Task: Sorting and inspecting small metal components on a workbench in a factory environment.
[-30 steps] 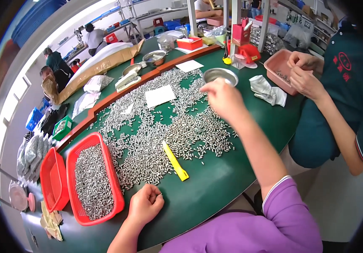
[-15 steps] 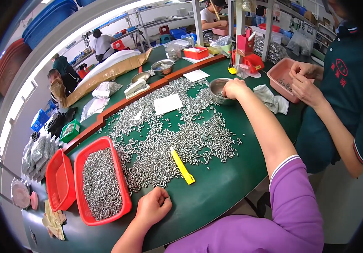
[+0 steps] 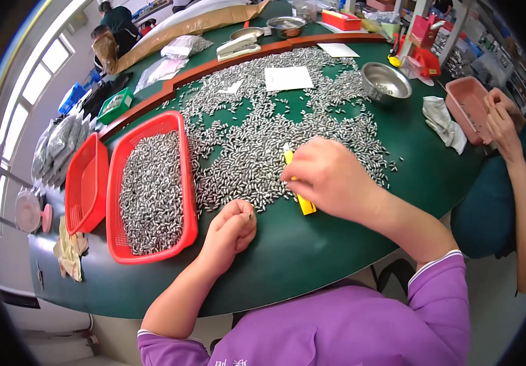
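Note:
My left hand (image 3: 232,235) rests closed on the green table, just right of a red basket (image 3: 191,229) full of small silver, spindle-shaped metal pieces. A tiny dark spot shows at its fingertips, too small to name. Above a slim yellow tool (image 3: 307,206) with a pale tip, my right hand (image 3: 333,177) is closed with its fingers bent down. It covers the tool's middle; whether it grips the tool or a metal piece is hidden. Loose metal pieces (image 3: 253,143) spread widely beyond both hands. A steel bowl (image 3: 391,78) with some pieces inside stands at their far right.
A second red basket (image 3: 87,183) stands far left. White cards (image 3: 288,78) lie on the pieces, and a brown wooden strip (image 3: 168,90) borders them. A white cloth (image 3: 445,125) lies right. There, a co-worker's hands (image 3: 504,125) are beside a pink tray (image 3: 467,100).
My right hand has left the steel bowl and come back toward me, over the yellow tool. My left hand stays closed beside the basket. The whole view has shifted.

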Action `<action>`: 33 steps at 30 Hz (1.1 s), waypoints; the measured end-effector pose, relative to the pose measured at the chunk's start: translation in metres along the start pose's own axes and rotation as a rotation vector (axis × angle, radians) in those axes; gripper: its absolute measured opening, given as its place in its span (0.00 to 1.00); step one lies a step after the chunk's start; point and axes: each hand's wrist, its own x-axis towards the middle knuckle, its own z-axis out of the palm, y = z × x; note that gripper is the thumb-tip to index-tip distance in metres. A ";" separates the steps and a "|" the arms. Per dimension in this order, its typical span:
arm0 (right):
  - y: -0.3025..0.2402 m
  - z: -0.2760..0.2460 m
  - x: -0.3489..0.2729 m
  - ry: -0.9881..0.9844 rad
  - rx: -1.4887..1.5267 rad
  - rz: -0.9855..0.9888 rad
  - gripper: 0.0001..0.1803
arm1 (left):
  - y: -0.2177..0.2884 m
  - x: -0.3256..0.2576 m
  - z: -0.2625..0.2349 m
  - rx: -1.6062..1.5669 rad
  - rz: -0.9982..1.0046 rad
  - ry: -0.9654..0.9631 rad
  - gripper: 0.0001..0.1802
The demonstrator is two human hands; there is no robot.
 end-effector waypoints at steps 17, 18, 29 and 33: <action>-0.013 0.041 -0.014 -0.123 0.047 0.084 0.06 | -0.005 0.004 -0.003 -0.127 -0.049 0.067 0.06; -0.013 0.042 -0.015 -0.129 0.050 0.077 0.07 | -0.005 0.004 -0.003 -0.127 -0.048 0.068 0.06; -0.021 0.034 -0.012 0.054 0.282 0.068 0.08 | -0.007 0.003 -0.009 -0.160 -0.111 -0.098 0.11; -0.019 0.037 -0.013 0.066 0.298 0.047 0.07 | -0.007 0.001 0.003 -0.175 -0.155 -0.073 0.12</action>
